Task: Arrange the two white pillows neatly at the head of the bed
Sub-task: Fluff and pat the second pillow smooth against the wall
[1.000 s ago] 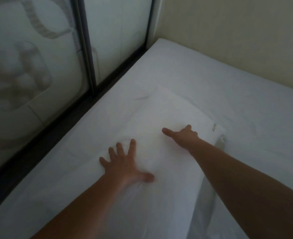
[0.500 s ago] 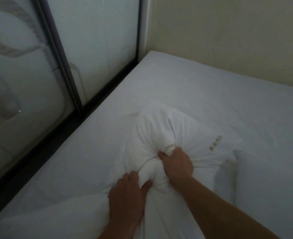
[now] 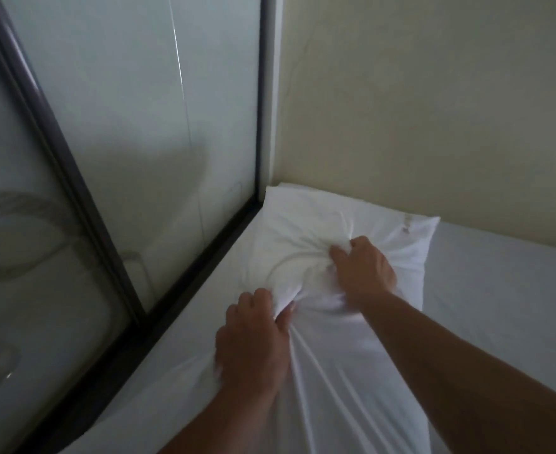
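Up in the far left corner of the bed (image 3: 506, 290), a white pillow (image 3: 306, 231) lies pushed against the cream wall (image 3: 434, 109) and the dark-framed frosted glass panel (image 3: 106, 126). Its far edge touches the wall, and its left side sits just beside the black frame. Both of the person's hands clutch its cover. The left hand (image 3: 253, 342) is fisted around a bunch of fabric at the near left part, fingers curled tight, with folds radiating down from the grip. The right hand (image 3: 361, 270) is likewise closed on a gathered wad of cloth near the pillow's middle, creases fanning out to the left. A small embroidered mark shows near the pillow's right corner. Only one pillow can be told for certain.
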### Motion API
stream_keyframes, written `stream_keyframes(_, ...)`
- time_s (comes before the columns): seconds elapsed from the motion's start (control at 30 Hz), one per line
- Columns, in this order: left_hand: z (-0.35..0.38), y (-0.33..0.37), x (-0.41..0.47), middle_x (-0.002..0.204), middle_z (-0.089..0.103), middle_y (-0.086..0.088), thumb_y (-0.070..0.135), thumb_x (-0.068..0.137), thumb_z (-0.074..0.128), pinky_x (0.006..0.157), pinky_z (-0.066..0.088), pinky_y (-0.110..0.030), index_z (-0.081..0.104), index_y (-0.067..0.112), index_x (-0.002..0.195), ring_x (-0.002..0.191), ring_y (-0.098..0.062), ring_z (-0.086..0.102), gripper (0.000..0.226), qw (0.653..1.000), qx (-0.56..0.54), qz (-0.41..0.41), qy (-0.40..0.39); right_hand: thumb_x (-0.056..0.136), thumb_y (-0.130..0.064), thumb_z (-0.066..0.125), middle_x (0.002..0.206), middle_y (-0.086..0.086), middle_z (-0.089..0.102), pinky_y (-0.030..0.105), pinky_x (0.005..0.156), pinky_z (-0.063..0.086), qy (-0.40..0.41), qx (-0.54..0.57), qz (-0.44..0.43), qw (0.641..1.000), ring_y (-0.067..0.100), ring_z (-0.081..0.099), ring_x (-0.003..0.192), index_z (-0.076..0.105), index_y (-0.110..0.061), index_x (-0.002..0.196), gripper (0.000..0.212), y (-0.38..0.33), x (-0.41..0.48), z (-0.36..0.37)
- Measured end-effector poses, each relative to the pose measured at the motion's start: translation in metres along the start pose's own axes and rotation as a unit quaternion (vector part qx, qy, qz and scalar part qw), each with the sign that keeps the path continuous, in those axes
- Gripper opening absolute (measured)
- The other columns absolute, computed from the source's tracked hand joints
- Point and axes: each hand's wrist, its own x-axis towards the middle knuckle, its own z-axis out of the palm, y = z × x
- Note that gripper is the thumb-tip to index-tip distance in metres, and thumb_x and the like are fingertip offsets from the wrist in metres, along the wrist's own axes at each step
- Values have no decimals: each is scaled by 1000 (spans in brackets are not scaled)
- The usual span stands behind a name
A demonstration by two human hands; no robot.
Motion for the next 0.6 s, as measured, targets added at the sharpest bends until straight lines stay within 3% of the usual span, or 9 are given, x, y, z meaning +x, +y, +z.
stream_keyframes(0.07,26,-16,32,112,55,-11,59,89,38,78,44,-46,51,22,116,102,-33,52,48,995,37,-51,-77,85,-57,53,127,14,56,43,93,41,-53,0,30,998,35,53,118,46,-15,126,59,-1,26,13)
stream_keyframes(0.1,45,-26,44,129,47,-13,63,88,32,90,37,-52,40,28,131,117,-35,44,57,990,50,-63,-116,84,-58,54,131,14,53,45,95,40,-79,-7,38,996,36,51,120,42,-15,131,65,3,33,25)
stream_keyframes(0.17,88,-46,58,158,12,-10,76,82,16,107,12,-65,7,41,146,142,-39,10,74,978,62,-48,-194,84,-58,56,138,16,46,45,99,38,-130,-21,39,991,37,48,125,34,-15,141,75,19,38,60)
stream_keyframes(0.2,109,-52,63,161,-4,-7,83,76,9,107,0,-69,-6,44,145,144,-40,-6,81,971,56,-39,-229,85,-58,57,141,17,43,45,101,37,-152,-24,37,987,37,46,127,30,-15,144,78,28,37,79)
stream_keyframes(0.27,148,-56,73,159,-18,-6,91,65,3,104,-9,-72,-15,45,142,141,-40,-20,92,958,34,-32,-283,84,-59,57,145,18,39,46,106,36,-176,-39,35,983,37,43,130,26,-15,147,83,42,42,112)
stream_keyframes(0.4,208,-68,70,157,-26,-3,101,49,7,100,-11,-73,-18,51,139,138,-41,-28,106,935,-30,-45,-350,80,-69,54,149,17,32,50,109,31,-156,-88,43,983,41,36,133,25,-20,148,89,45,83,155)
stream_keyframes(0.5,234,-81,53,156,-30,-5,100,52,10,100,-13,-74,-23,49,138,137,-39,-31,105,935,-46,-39,-349,73,-80,49,152,16,26,53,110,29,-152,-92,66,982,43,32,135,21,-25,149,98,39,127,177)
stream_keyframes(0.6,247,-84,48,155,-31,-7,97,56,14,100,-13,-75,-26,47,138,136,-41,-32,104,931,-33,-31,-361,61,-91,44,160,8,8,60,113,17,-174,-114,78,975,42,13,143,9,-34,149,111,41,154,195)
